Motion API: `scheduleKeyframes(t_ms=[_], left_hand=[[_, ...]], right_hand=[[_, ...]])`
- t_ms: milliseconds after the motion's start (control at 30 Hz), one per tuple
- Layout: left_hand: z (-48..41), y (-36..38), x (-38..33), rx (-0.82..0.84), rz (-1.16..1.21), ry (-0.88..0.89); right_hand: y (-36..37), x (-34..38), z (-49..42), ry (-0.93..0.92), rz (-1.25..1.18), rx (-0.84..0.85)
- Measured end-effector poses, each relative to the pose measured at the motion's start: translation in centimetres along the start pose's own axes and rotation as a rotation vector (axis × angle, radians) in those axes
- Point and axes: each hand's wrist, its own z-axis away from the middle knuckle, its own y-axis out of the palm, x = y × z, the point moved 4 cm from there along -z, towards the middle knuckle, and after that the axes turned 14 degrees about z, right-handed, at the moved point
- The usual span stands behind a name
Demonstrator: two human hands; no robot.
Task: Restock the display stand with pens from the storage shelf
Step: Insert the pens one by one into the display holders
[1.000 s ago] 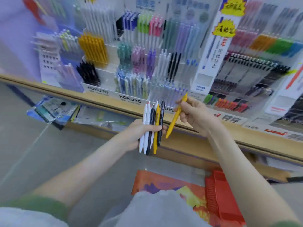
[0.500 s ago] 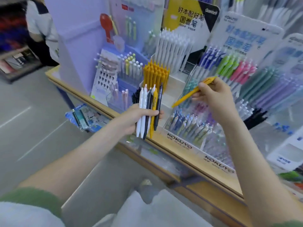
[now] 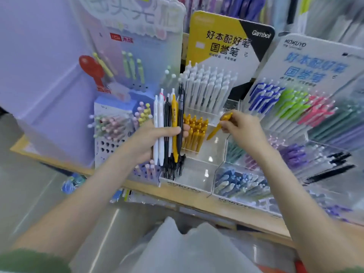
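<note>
Right hand [image 3: 241,127] lowered, yellow pen [image 3: 219,126] tip-down, left hand [image 3: 155,138] gripping bundle [image 3: 169,127]

A light wooden counter [image 3: 189,200] runs from the lower right up to the left, with three pen displays standing on it side by side. In the middle is a clear display stand [image 3: 183,187] marked KOKUYO on its front wall, stepped in tiers with white pens [image 3: 206,89] at the back, yellow pens [image 3: 195,131] below them and black pens [image 3: 173,170] in front. Touching its right side is a second clear stand [image 3: 236,203] with the same mark, holding bluish pens in front, and on its left a pale-blue perforated stand [image 3: 110,146] holds pastel pens.
</note>
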Motion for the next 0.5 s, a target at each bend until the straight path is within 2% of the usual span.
scheduleKeyframes(t_ms=[267,500], left_hand=[[-3.4,-0.3,-1.7,0.164,-0.065,-0.169],[-4.1,-0.9,-2.0,0.211,-0.075,-0.188]], right_hand=[[0.4,1.6,-0.8,0.110,0.018,-0.026],[1.2,1.2,-0.6,0.171,0.044,0.067]])
